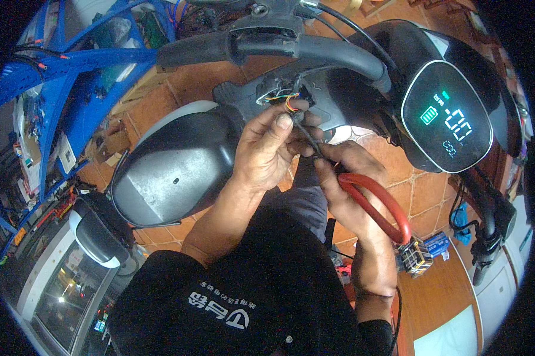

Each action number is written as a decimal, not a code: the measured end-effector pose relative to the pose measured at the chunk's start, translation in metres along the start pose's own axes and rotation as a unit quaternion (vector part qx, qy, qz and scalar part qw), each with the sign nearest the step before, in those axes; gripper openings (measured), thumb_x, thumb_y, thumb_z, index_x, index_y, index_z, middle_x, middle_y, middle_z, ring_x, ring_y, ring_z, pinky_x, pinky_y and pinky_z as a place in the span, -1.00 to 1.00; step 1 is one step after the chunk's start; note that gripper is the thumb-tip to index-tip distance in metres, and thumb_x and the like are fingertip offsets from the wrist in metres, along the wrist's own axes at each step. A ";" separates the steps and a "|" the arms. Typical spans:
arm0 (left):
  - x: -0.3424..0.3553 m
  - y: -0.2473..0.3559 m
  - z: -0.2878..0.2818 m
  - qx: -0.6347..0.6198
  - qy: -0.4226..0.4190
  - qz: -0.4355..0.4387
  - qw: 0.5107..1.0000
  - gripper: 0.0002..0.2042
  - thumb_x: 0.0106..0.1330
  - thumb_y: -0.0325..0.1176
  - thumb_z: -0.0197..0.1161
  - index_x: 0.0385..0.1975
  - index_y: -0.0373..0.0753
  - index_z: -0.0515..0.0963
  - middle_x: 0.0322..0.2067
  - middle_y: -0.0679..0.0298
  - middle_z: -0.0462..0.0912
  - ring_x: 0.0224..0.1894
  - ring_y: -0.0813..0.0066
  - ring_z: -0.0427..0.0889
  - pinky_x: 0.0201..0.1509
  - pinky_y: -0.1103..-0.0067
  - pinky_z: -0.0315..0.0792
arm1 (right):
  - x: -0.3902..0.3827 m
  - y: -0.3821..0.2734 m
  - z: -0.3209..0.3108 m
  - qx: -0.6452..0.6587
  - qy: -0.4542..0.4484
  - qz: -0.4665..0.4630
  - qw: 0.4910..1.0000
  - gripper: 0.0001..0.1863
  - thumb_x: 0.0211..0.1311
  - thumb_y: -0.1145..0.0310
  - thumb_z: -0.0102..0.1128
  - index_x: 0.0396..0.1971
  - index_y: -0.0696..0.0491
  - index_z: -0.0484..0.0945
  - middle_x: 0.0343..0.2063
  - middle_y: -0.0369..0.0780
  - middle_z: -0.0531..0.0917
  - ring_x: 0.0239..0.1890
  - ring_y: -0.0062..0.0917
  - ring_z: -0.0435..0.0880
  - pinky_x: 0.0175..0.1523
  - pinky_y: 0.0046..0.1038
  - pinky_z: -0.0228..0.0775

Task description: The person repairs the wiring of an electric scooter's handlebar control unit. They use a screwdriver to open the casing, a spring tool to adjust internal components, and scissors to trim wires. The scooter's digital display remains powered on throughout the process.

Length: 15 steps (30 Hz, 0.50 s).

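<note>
My left hand (270,142) is closed, thumb and fingers pinching a black cable (306,137) near its end. Thin orange and green wires (290,102) run from just above those fingertips into an opening in the grey plastic body (315,107) of an electric scooter. Further down the same cable, my right hand (350,175) is closed around red-handled pliers (377,204), its thumb and fingertips close against the cable. The red handles stick out of that palm toward the wrist. Fingers hide the jaws, and whether they touch the cable cannot be told.
The scooter's handlebar (303,50) crosses above my hands. To the right is a lit display (448,118); to the left, a black seat (175,169). A blue shelf rack (54,107) stands at far left. A wooden table (439,296) at lower right carries a small checkered box (414,258).
</note>
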State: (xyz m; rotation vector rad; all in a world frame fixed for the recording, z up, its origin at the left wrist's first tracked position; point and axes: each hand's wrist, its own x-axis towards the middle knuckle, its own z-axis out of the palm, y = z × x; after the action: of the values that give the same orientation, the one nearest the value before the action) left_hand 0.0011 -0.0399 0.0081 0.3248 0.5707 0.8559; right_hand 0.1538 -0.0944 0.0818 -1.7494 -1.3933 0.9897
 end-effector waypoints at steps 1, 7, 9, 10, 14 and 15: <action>0.000 -0.001 0.000 0.002 0.003 0.001 1.000 -0.65 0.43 -0.26 0.10 0.12 -0.30 0.42 -0.11 0.04 0.63 -0.11 0.28 0.69 -0.25 0.56 0.63 | -0.001 0.000 0.000 -0.015 0.003 -0.006 1.000 -0.80 0.01 0.56 0.30 -0.29 0.14 0.59 -0.43 -0.09 0.61 -0.40 -0.19 0.66 -0.32 -0.30 0.51; 0.001 -0.007 0.006 0.038 0.036 0.041 0.998 -0.69 0.41 -0.24 0.16 0.05 -0.24 0.46 -0.14 0.10 0.65 -0.16 0.35 0.69 -0.24 0.59 0.58 | -0.005 -0.008 0.006 -0.087 0.009 -0.024 0.996 -0.66 -0.06 0.53 0.22 -0.18 0.08 0.53 -0.35 -0.10 0.56 -0.43 -0.12 0.64 -0.38 -0.18 0.52; 0.000 -0.010 0.006 0.039 0.041 0.053 0.997 -0.69 0.40 -0.23 0.16 0.04 -0.23 0.46 -0.15 0.13 0.65 -0.18 0.38 0.68 -0.24 0.60 0.57 | -0.005 -0.015 0.005 -0.092 0.007 -0.004 0.996 -0.73 0.01 0.57 0.25 -0.21 0.10 0.57 -0.40 -0.11 0.59 -0.42 -0.18 0.68 -0.35 -0.28 0.53; 0.000 -0.012 0.006 0.039 0.043 0.058 0.997 -0.69 0.40 -0.23 0.16 0.04 -0.23 0.46 -0.15 0.14 0.65 -0.20 0.39 0.68 -0.25 0.61 0.56 | -0.006 -0.017 0.004 -0.094 0.006 0.007 0.996 -0.76 0.05 0.59 0.27 -0.23 0.10 0.59 -0.42 -0.12 0.60 -0.42 -0.22 0.69 -0.34 -0.34 0.53; 0.000 -0.017 0.012 0.039 0.054 0.085 0.994 -0.70 0.41 -0.24 0.16 0.04 -0.22 0.46 -0.16 0.15 0.65 -0.21 0.41 0.68 -0.25 0.62 0.54 | -0.007 -0.019 0.009 -0.097 0.026 0.016 0.995 -0.78 0.06 0.57 0.27 -0.24 0.10 0.58 -0.42 -0.12 0.60 -0.41 -0.20 0.70 -0.34 -0.32 0.54; 0.000 -0.017 0.013 0.037 0.054 0.089 0.994 -0.70 0.41 -0.24 0.16 0.04 -0.22 0.46 -0.16 0.16 0.65 -0.21 0.41 0.68 -0.25 0.62 0.54 | -0.008 -0.018 0.010 -0.096 0.033 0.015 0.995 -0.78 0.06 0.57 0.27 -0.24 0.09 0.58 -0.41 -0.12 0.60 -0.41 -0.20 0.69 -0.35 -0.32 0.54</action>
State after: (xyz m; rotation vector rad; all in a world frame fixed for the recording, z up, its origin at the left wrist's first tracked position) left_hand 0.0196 -0.0511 0.0100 0.4029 0.6820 1.0305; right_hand 0.1354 -0.0977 0.0937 -1.9300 -1.4646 0.8291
